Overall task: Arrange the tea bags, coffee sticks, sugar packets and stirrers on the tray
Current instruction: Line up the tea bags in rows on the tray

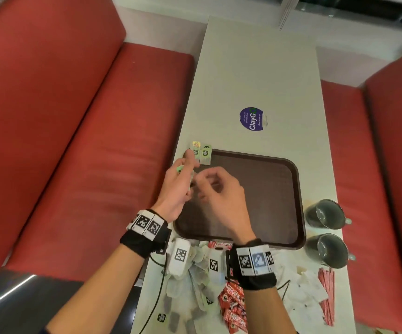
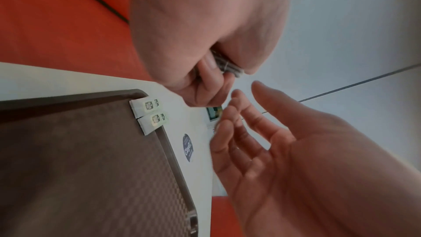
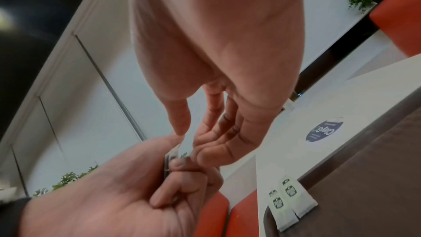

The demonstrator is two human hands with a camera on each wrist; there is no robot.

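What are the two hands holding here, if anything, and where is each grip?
Left hand clamps a small stack of tea bags between thumb and curled fingers. Right hand pinches the top bag's upper end.

One brown tray on the desk, and two tea bags lie side by side at its far left corner, overlapping the rim. Two hands over it: the left hand grips a small stack of tea bags, number unclear. Two dark mugs stand right of the tray. Near the desk's edge, loose piles that can't be counted: pale tea bags, red coffee sticks, white sugar packets, red stirrers. One round blue sticker beyond the tray.
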